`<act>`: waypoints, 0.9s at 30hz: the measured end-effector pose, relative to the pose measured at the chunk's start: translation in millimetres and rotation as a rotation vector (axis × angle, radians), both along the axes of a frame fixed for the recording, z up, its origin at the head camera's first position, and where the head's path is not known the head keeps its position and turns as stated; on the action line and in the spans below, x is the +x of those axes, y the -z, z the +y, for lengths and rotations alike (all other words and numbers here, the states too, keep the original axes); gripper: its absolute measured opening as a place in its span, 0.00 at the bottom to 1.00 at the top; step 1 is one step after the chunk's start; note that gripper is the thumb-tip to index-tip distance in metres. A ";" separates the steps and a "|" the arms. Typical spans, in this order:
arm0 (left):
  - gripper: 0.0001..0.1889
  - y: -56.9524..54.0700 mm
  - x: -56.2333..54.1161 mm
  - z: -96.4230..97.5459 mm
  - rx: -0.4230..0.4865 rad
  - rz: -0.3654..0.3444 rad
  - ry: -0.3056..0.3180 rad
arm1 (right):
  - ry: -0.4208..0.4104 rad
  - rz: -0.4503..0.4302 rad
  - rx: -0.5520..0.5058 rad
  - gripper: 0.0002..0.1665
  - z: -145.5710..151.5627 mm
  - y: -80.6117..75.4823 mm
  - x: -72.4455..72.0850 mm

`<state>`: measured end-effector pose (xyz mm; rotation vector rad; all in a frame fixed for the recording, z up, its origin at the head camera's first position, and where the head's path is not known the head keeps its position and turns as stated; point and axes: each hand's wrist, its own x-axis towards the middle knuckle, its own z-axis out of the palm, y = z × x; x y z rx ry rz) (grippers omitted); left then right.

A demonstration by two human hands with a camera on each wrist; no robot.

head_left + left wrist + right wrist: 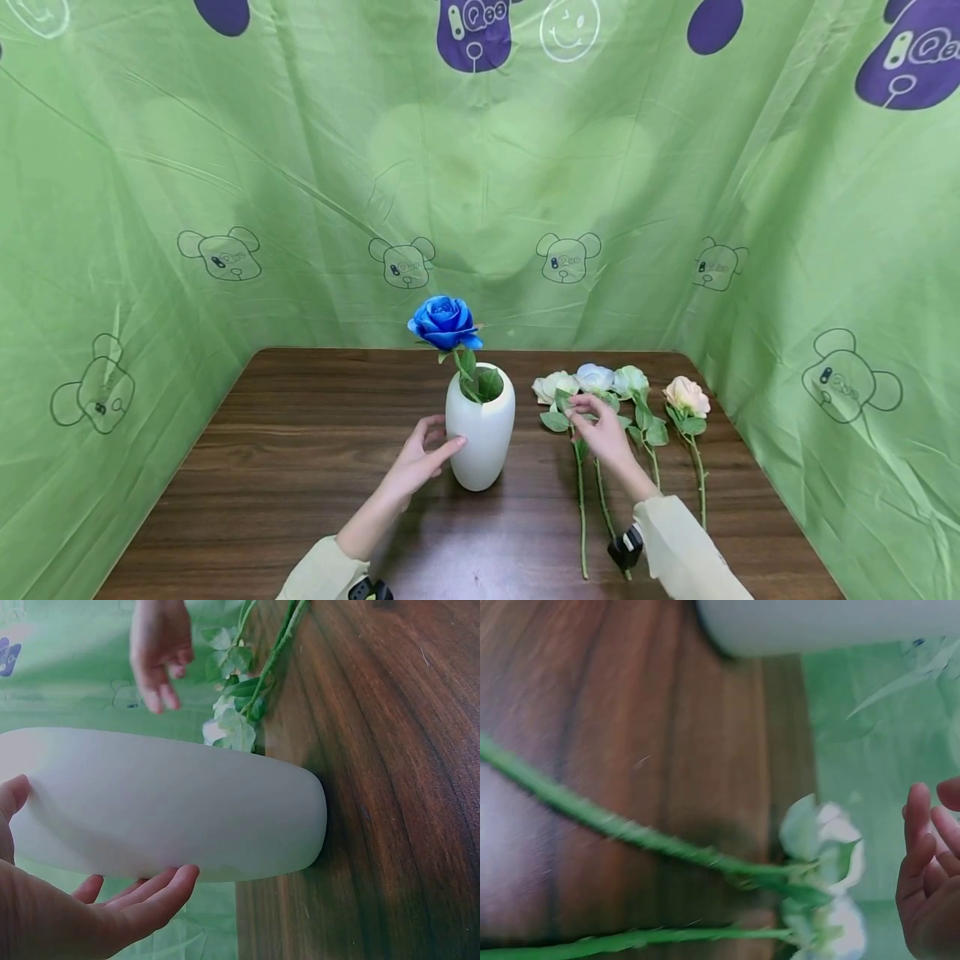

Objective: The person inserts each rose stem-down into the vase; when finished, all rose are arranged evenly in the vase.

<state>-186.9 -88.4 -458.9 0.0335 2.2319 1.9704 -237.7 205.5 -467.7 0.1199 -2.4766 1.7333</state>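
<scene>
A white vase stands upright on the table, with a blue rose in it leaning to the left above the rim. My left hand holds the vase's left side, thumb on the near face and fingers curved round behind. To the right, my right hand hovers over the flowers lying there, its fingers loosely bent with nothing between them. Below it lie a white rose, a pale blue rose and a pale green rose. In the right wrist view, the right hand is apart from the blooms.
A peach rose lies farther right, its stem pointing toward me. All of this is on a dark wood-grain table. Green printed cloth hangs round the back and both sides, close to the table edges.
</scene>
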 end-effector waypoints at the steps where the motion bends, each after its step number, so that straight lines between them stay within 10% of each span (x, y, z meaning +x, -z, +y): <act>1: 0.33 -0.2 0.1 0.0 0.000 -0.002 -0.001 | 0.013 -0.006 0.022 0.13 3.7 8.4 -1.4; 11: 0.32 -0.8 0.3 0.8 0.011 -0.015 -0.009 | 0.146 -0.132 0.274 0.17 23.8 65.1 -2.8; 27: 0.33 -0.1 0.1 -0.6 0.004 -0.008 0.002 | 0.176 -0.108 0.343 0.21 13.0 88.6 1.1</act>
